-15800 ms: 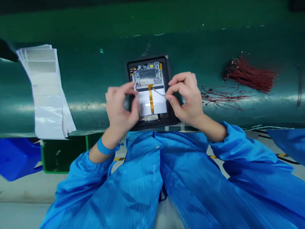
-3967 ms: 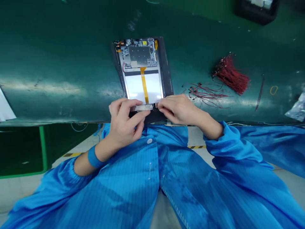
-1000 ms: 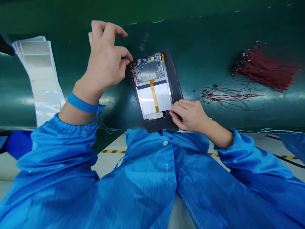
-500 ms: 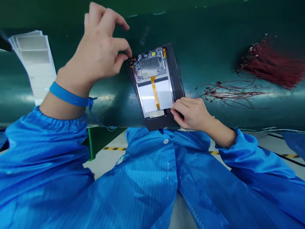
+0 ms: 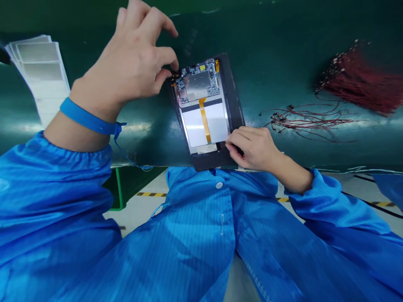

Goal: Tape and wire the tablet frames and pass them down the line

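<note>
Stack of white rectangular sheets (image 5: 40, 71): far left on dark green tabletop (image 5: 283, 42).
Left hand (image 5: 138, 63), blue wrist strap (image 5: 85, 119): raised, thumb and forefinger pinched together at far left corner of open black-framed tablet (image 5: 218, 126); cannot tell whether anything is held between them.
Tablet: flat, centre, at tabletop's near edge; circuit board (image 5: 197, 82) and orange ribbon cable (image 5: 205, 121) exposed.
Right hand (image 5: 252, 147): fingers curled, fingertips gripping tablet's near right corner.
Loose red wires (image 5: 302, 121), thick red wire bundle (image 5: 362, 88): far right, apart from hands.
</note>
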A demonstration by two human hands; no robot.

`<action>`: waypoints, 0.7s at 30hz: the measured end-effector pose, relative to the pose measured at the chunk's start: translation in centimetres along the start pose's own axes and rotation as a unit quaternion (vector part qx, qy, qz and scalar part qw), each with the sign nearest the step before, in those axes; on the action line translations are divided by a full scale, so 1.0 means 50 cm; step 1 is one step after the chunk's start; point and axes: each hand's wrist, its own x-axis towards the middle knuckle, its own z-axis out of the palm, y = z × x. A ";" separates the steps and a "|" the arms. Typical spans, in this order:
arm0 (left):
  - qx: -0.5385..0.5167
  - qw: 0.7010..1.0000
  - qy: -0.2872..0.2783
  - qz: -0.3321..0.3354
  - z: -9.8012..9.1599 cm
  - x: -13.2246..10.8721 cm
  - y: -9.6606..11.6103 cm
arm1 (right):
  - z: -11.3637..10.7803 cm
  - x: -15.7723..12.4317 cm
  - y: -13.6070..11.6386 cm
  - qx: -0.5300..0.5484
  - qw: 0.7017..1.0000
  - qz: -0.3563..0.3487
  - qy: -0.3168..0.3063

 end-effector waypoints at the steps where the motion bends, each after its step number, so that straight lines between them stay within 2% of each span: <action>1: 0.000 1.000 -0.003 0.002 0.001 0.001 -0.001 | 0.001 0.000 0.000 0.001 1.000 0.001 0.000; 6: -0.035 0.999 -0.003 -0.003 -0.009 0.004 0.003 | 0.002 -0.002 0.000 0.002 1.000 0.003 -0.006; 10: -0.090 0.995 -0.034 -0.034 -0.027 0.007 0.014 | 0.001 -0.003 0.000 -0.005 1.000 0.009 -0.014; 15: -0.070 0.996 -0.048 -0.028 -0.034 0.013 0.022 | 0.001 -0.004 0.000 -0.008 1.000 0.005 -0.011; 21: -0.044 0.997 -0.036 -0.044 -0.030 0.006 0.023 | 0.001 -0.004 0.000 -0.003 1.000 0.003 -0.007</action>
